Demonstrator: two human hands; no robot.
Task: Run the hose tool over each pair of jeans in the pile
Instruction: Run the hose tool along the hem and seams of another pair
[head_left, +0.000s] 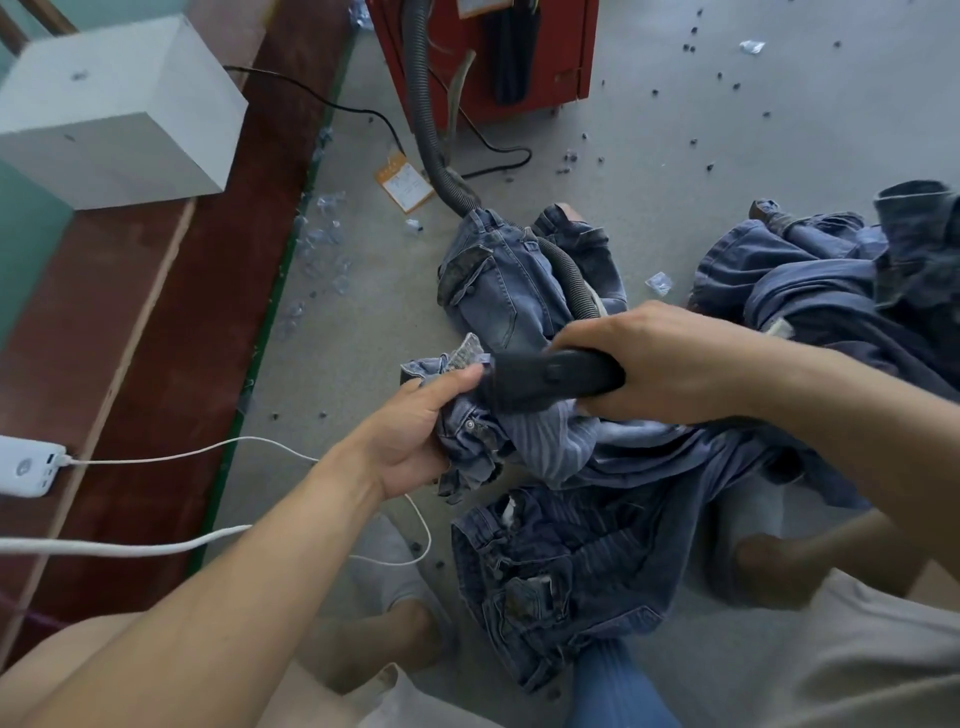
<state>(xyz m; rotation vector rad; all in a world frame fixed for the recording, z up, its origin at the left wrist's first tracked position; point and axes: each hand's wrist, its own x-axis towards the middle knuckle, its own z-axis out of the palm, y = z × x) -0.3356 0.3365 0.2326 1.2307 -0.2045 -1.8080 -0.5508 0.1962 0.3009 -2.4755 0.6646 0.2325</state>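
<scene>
My right hand grips the black handle of the hose tool, whose nozzle points left into bunched denim. My left hand grips the waistband of that pair of jeans, thumb on top next to the nozzle. The grey ribbed hose runs from the tool back over a lighter pair of jeans to a red machine. A darker pair of jeans lies below my hands. A heap of jeans sits at the right.
A reddish wooden bench along the left carries a white box and a white power bank with white cables. An orange tag, black cord and small dark scraps litter the grey floor. My knees are at the bottom.
</scene>
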